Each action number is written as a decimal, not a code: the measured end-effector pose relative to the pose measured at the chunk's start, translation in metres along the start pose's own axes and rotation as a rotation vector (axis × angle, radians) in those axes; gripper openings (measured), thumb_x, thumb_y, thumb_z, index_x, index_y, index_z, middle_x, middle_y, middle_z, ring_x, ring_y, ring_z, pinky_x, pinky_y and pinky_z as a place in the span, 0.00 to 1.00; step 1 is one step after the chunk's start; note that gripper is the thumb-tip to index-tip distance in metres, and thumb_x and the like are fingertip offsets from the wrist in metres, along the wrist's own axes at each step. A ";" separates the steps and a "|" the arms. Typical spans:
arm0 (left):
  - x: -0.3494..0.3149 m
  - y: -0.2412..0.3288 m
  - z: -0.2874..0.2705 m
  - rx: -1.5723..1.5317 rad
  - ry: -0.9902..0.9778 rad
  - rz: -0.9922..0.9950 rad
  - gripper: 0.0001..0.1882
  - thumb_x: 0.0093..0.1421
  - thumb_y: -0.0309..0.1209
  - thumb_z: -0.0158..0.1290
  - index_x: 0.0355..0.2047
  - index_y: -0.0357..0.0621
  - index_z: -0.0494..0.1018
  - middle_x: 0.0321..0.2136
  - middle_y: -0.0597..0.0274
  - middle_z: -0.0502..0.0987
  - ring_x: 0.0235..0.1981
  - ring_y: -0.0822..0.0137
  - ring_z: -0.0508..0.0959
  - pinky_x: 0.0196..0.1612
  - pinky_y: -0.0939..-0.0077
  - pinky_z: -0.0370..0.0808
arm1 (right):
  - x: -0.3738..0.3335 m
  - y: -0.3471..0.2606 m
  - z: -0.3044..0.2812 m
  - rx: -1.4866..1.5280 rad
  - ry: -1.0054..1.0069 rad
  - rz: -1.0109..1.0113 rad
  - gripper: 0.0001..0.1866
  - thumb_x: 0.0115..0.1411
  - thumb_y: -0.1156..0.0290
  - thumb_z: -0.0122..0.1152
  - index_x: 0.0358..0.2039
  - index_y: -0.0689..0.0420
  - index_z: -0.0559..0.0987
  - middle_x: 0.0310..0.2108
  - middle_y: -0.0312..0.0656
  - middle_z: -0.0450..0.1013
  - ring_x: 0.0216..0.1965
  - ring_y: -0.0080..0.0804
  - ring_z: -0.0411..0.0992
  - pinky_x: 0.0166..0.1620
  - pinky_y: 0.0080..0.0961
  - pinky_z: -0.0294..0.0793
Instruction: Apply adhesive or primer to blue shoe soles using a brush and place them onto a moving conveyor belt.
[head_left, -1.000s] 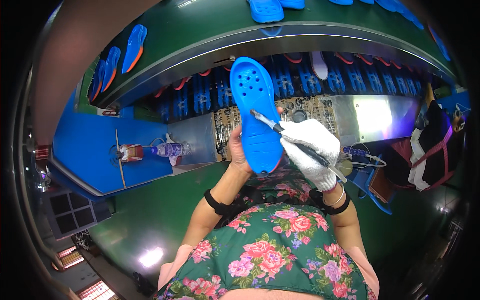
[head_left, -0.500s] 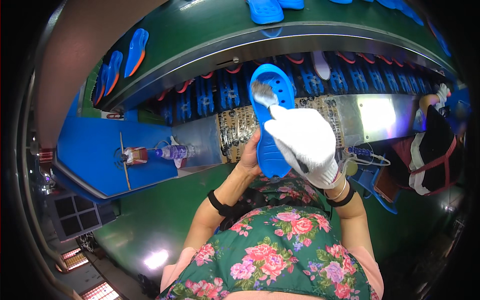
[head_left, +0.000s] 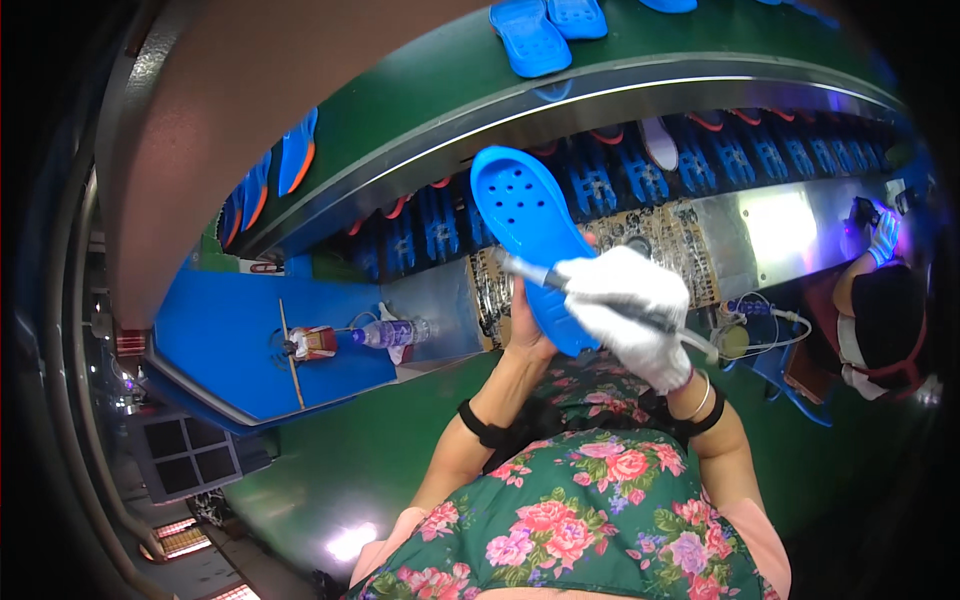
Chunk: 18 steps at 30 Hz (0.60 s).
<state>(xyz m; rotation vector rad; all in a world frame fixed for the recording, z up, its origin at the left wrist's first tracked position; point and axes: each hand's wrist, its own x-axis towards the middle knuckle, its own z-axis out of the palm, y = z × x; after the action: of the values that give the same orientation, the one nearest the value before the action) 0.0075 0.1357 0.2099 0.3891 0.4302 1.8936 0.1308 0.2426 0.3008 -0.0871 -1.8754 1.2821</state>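
Note:
My bare left hand (head_left: 529, 325) grips a blue shoe sole (head_left: 520, 205) from behind, near its heel end. The sole has a raised rim and several round holes in its toe half, and it tilts with the toe up and to the left. In my right hand (head_left: 640, 300), covered by a white knit glove, is a brush (head_left: 532, 269) with a dark handle. Its bristle end lies over the sole's left edge, midway along; I cannot tell if it touches. A pale tube (head_left: 700, 345) comes out below the glove.
Ahead, blue soles (head_left: 532, 40) lie on a green belt (head_left: 430, 110) behind a metal edge. Below it runs a lower row of blue shoe racks (head_left: 650, 180). A bottle (head_left: 392, 333) stands left, beside a blue table (head_left: 230, 350). Another person's gloved hand (head_left: 884, 237) is at far right.
The brush has come out of the sole's toe area down to its left edge, and my right hand has turned. The sole's toe has swung left. The view has shifted somewhat.

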 end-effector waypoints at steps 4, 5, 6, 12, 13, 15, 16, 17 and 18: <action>0.009 0.012 0.009 -0.181 0.023 0.048 0.42 0.67 0.66 0.39 0.71 0.51 0.55 0.67 0.52 0.62 0.66 0.50 0.66 0.67 0.47 0.65 | 0.003 0.006 0.002 -0.234 0.078 -0.118 0.13 0.52 0.81 0.70 0.40 0.58 0.85 0.42 0.47 0.82 0.38 0.41 0.79 0.45 0.32 0.79; 0.011 0.015 0.004 -0.223 0.092 0.016 0.44 0.65 0.67 0.41 0.70 0.48 0.56 0.65 0.46 0.65 0.64 0.49 0.69 0.65 0.46 0.67 | 0.001 0.003 0.002 -0.269 -0.009 -0.165 0.15 0.51 0.79 0.71 0.41 0.57 0.86 0.41 0.47 0.82 0.39 0.42 0.80 0.46 0.33 0.78; 0.012 0.016 0.003 -0.177 0.038 -0.025 0.47 0.62 0.67 0.47 0.69 0.46 0.57 0.61 0.45 0.69 0.62 0.48 0.70 0.64 0.44 0.69 | -0.005 0.003 0.007 -0.232 -0.029 -0.154 0.15 0.51 0.78 0.72 0.41 0.57 0.86 0.41 0.46 0.82 0.39 0.41 0.80 0.46 0.34 0.79; 0.016 0.021 0.013 -0.262 0.027 -0.059 0.51 0.55 0.66 0.58 0.67 0.44 0.59 0.57 0.46 0.72 0.59 0.46 0.72 0.61 0.43 0.72 | -0.029 0.024 0.015 0.159 0.099 0.232 0.15 0.53 0.78 0.72 0.43 0.54 0.86 0.43 0.45 0.82 0.40 0.39 0.81 0.45 0.34 0.79; 0.016 0.021 0.012 -0.264 0.028 -0.055 0.51 0.55 0.66 0.58 0.67 0.44 0.59 0.57 0.46 0.72 0.59 0.46 0.72 0.61 0.43 0.72 | -0.025 0.020 0.014 0.160 0.095 0.233 0.15 0.53 0.78 0.72 0.43 0.54 0.86 0.43 0.45 0.82 0.40 0.39 0.81 0.45 0.34 0.79; 0.014 0.021 0.006 -0.275 0.009 -0.032 0.52 0.55 0.65 0.59 0.68 0.44 0.58 0.59 0.47 0.71 0.59 0.46 0.72 0.60 0.44 0.72 | -0.014 0.009 0.011 -0.268 -0.112 -0.241 0.16 0.53 0.78 0.72 0.44 0.53 0.86 0.43 0.43 0.82 0.40 0.38 0.81 0.45 0.34 0.79; 0.015 0.023 -0.001 -0.263 -0.061 -0.086 0.52 0.54 0.65 0.59 0.69 0.46 0.57 0.60 0.48 0.70 0.59 0.46 0.72 0.60 0.44 0.73 | -0.019 0.007 0.023 -0.181 -0.116 -0.181 0.17 0.53 0.77 0.72 0.45 0.52 0.86 0.43 0.42 0.82 0.40 0.39 0.81 0.44 0.34 0.79; 0.015 0.027 -0.006 -0.265 -0.060 -0.084 0.52 0.54 0.65 0.59 0.69 0.46 0.57 0.60 0.48 0.70 0.59 0.46 0.72 0.60 0.44 0.73 | -0.021 0.004 0.018 -0.123 -0.146 -0.205 0.17 0.52 0.77 0.72 0.44 0.51 0.86 0.44 0.41 0.82 0.41 0.38 0.81 0.44 0.34 0.79; 0.015 0.031 -0.011 -0.281 -0.096 -0.113 0.52 0.54 0.65 0.59 0.69 0.47 0.56 0.61 0.47 0.69 0.60 0.46 0.72 0.60 0.43 0.73 | -0.019 0.001 0.014 -0.078 -0.170 -0.141 0.17 0.52 0.76 0.73 0.44 0.51 0.86 0.44 0.41 0.82 0.41 0.38 0.81 0.44 0.34 0.79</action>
<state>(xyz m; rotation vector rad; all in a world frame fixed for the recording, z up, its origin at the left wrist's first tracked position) -0.0279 0.1380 0.2158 0.2611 0.1160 1.7862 0.1333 0.2238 0.2867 0.1147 -2.0373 1.1509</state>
